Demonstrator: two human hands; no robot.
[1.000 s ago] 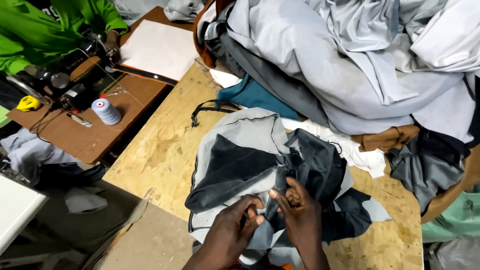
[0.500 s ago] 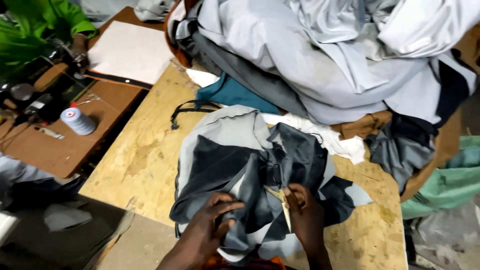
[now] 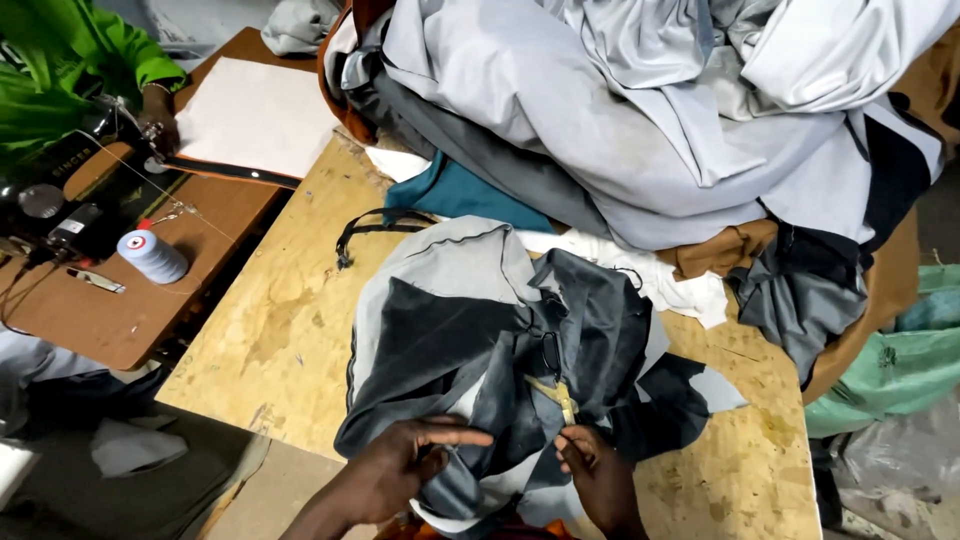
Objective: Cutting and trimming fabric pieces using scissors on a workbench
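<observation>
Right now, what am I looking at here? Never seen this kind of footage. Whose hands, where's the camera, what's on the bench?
One view only, from a camera worn on a person's head, looking down at their own two bare hands. No robot is involved. The left hand presses on a grey and dark garment lying on a plywood table. The right hand holds small yellowish snips at the fabric. Behind lies a big cloth pile. At left, another person in a green sleeve works at a sewing machine, with a thread spool beside it.

Head cam, looks down, near plywood table (image 3: 290,330).
</observation>
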